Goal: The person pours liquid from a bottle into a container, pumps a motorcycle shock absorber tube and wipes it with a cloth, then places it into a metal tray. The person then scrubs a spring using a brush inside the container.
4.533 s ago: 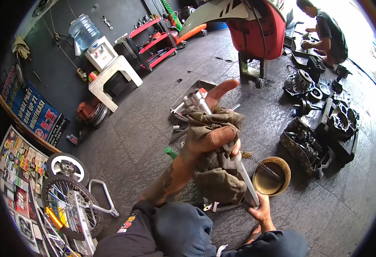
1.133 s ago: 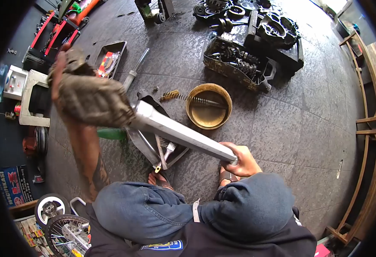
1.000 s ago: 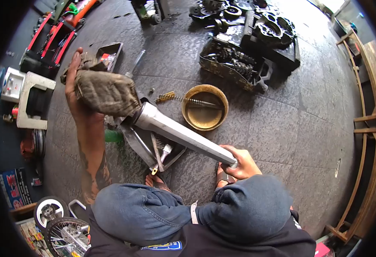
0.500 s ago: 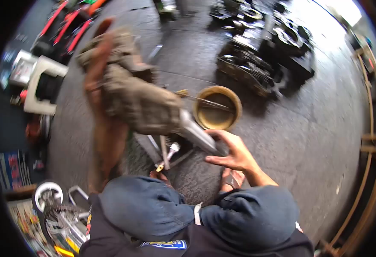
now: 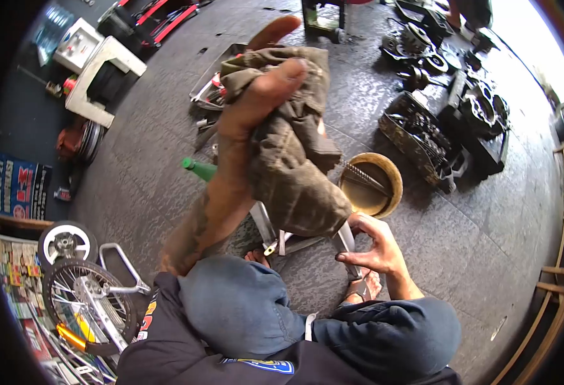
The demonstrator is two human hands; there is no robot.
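Observation:
My left hand [image 5: 262, 96] is raised and closed around a bunched, dirty brown rag [image 5: 301, 192], thumb on top. The cloth covers most of whatever lies inside it. A smooth grey metal bar [image 5: 344, 239] sticks out below the rag, pointing down toward my feet. My right hand [image 5: 381, 247] is curled at this bar, with index finger and thumb against it. A round yellowish tub [image 5: 392, 176] stands just beyond, with a thin ridged rod [image 5: 366, 176] leaning in it. Behind my left forearm shows a green bottle [image 5: 199, 169].
Greasy engine parts [image 5: 416, 131] lie on the floor at the right. A tray of tools [image 5: 212, 90] sits behind the rag. At left are a white stool [image 5: 105, 70] and a spoked wheel [image 5: 89, 301]. Metal legs [image 5: 262, 221] stand between my feet.
The view has turned left, so the surroundings appear farther right. The rag and bar now hang more steeply. My right hand stays at the bar's lower part.

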